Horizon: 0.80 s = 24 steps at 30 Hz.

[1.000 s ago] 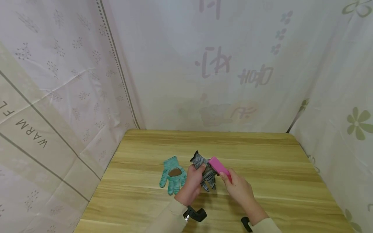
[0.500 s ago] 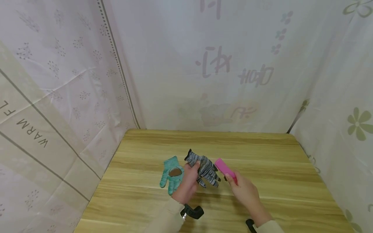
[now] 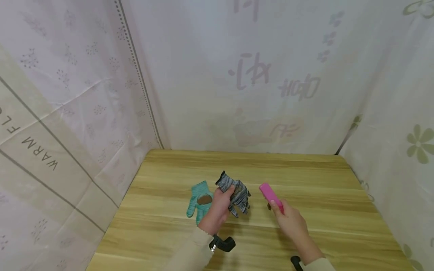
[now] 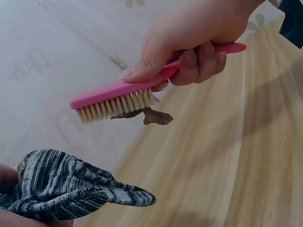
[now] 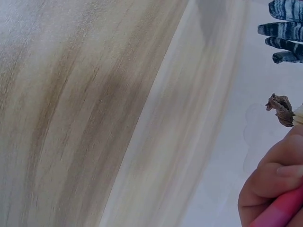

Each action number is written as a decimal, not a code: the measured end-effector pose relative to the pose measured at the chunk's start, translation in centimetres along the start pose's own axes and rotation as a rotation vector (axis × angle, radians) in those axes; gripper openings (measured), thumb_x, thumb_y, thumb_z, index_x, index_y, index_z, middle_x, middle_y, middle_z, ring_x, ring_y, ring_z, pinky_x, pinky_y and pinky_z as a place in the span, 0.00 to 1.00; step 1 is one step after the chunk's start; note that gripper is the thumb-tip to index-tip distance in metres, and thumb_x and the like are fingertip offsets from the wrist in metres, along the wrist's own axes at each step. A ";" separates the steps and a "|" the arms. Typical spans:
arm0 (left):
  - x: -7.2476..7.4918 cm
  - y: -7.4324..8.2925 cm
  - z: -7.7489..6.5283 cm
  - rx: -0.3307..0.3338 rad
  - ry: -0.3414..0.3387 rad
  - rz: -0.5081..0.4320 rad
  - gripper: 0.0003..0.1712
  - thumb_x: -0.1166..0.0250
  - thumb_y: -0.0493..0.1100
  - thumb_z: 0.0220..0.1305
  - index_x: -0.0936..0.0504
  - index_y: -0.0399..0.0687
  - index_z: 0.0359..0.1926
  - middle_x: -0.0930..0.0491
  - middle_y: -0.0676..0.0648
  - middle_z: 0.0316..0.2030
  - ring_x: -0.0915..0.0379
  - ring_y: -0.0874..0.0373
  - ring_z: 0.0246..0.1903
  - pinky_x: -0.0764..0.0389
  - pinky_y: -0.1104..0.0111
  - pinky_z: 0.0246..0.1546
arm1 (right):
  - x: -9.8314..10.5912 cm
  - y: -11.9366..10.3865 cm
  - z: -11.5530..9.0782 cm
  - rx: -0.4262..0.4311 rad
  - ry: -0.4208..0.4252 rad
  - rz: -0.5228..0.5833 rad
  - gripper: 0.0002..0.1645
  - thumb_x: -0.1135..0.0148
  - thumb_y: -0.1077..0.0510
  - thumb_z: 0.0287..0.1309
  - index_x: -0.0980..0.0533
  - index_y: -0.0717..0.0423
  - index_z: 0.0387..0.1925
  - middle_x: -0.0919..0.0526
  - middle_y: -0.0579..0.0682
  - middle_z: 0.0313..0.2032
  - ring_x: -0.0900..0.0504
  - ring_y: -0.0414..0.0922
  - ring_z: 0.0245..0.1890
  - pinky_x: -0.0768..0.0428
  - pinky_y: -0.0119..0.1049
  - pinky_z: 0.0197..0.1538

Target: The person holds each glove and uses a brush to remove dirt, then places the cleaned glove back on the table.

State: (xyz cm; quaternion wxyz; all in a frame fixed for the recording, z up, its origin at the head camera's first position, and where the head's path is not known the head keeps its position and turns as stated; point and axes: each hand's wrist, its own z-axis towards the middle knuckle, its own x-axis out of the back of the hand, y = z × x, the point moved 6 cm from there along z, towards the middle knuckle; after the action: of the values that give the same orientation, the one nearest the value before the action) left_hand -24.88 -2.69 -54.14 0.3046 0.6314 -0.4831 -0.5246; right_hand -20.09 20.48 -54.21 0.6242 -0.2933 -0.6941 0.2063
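My left hand [image 3: 222, 205] holds a grey-and-black striped knit glove [image 3: 240, 195], thumb on top near its cuff. In the left wrist view the glove [image 4: 61, 184] hangs with a finger pointing right. My right hand [image 3: 293, 222] grips a pink brush [image 3: 270, 192] by its handle, away to the right of the glove. Seen from the left wrist, the brush's pale bristles [image 4: 116, 105] face down, and a crumpled brown scrap [image 4: 157, 116] clings to them. The right wrist view shows the same brown scrap [image 5: 281, 109] beside the bristles.
A teal knit glove [image 3: 200, 199] with a brown patch [image 3: 204, 200] lies on the wooden table [image 3: 162, 241], partly behind my left forearm. Printed curtains [image 3: 203, 75] surround the table at the back and both sides. A black strap device [image 3: 222, 242] is on my left wrist.
My right hand has drawn the brush off the glove, to the right, with the brown scrap on its bristles. My left hand has shifted slightly left with the striped glove.
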 end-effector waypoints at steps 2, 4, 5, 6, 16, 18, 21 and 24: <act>0.0 -0.1 0.0 -0.002 0.001 -0.003 0.26 0.47 0.46 0.79 0.40 0.35 0.66 0.33 0.35 0.63 0.35 0.40 0.66 0.30 0.52 0.66 | 0.0 0.0 0.0 -0.007 0.001 0.020 0.39 0.64 0.26 0.73 0.28 0.57 0.43 0.30 0.50 0.23 0.33 0.45 0.22 0.34 0.37 0.24; -0.1 -0.2 0.0 -0.001 -0.005 -0.006 0.26 0.47 0.46 0.79 0.40 0.35 0.67 0.33 0.35 0.63 0.35 0.39 0.67 0.30 0.51 0.67 | 0.0 -0.1 0.0 -0.008 0.002 0.040 0.38 0.64 0.27 0.73 0.28 0.57 0.43 0.30 0.50 0.23 0.33 0.45 0.22 0.34 0.37 0.24; -0.1 -0.3 0.0 0.005 -0.005 -0.009 0.25 0.47 0.46 0.79 0.40 0.35 0.66 0.32 0.35 0.63 0.34 0.40 0.66 0.30 0.51 0.66 | 0.0 -0.1 0.0 -0.011 0.001 0.050 0.38 0.64 0.27 0.73 0.29 0.57 0.42 0.31 0.50 0.23 0.33 0.45 0.22 0.34 0.37 0.25; -0.2 -0.4 0.0 0.010 -0.008 -0.008 0.25 0.47 0.46 0.79 0.40 0.36 0.66 0.32 0.36 0.62 0.34 0.40 0.66 0.29 0.51 0.66 | 0.0 -0.1 0.0 -0.014 -0.003 0.062 0.38 0.64 0.27 0.73 0.29 0.57 0.42 0.31 0.50 0.23 0.33 0.45 0.22 0.33 0.37 0.25; -1.3 -1.7 -0.4 0.023 -0.050 0.049 0.26 0.45 0.47 0.78 0.39 0.34 0.65 0.31 0.36 0.61 0.33 0.41 0.64 0.31 0.52 0.66 | -0.2 -0.5 0.1 -0.050 -0.041 0.169 0.46 0.65 0.27 0.73 0.30 0.63 0.63 0.29 0.52 0.25 0.32 0.45 0.25 0.30 0.36 0.26; -1.8 -2.1 -0.6 0.029 -0.061 0.065 0.25 0.44 0.47 0.77 0.37 0.35 0.63 0.29 0.37 0.59 0.31 0.44 0.62 0.30 0.54 0.65 | -0.2 -0.8 0.2 -0.032 -0.031 0.175 0.46 0.64 0.28 0.74 0.32 0.64 0.66 0.21 0.57 0.32 0.25 0.49 0.31 0.24 0.41 0.32; -2.7 -2.5 -1.1 0.031 -0.067 0.083 0.23 0.43 0.47 0.76 0.34 0.36 0.62 0.26 0.40 0.57 0.28 0.49 0.58 0.29 0.57 0.63 | -0.3 -1.1 0.3 -0.019 -0.026 0.197 0.44 0.62 0.30 0.75 0.31 0.65 0.65 0.19 0.60 0.37 0.23 0.50 0.35 0.23 0.42 0.36; -3.3 -3.0 -1.2 0.037 -0.068 0.071 0.22 0.42 0.46 0.75 0.33 0.36 0.61 0.24 0.42 0.54 0.26 0.52 0.55 0.28 0.59 0.62 | -0.5 -1.5 0.4 -0.017 -0.030 0.227 0.42 0.62 0.32 0.76 0.30 0.65 0.64 0.21 0.59 0.35 0.25 0.48 0.34 0.25 0.40 0.36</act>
State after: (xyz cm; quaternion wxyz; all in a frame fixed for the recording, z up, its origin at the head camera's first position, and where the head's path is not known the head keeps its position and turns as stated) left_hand -22.81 1.29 -55.30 0.2949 0.6011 -0.5249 -0.5255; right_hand -20.67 19.10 -53.68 0.5840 -0.3722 -0.6674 0.2739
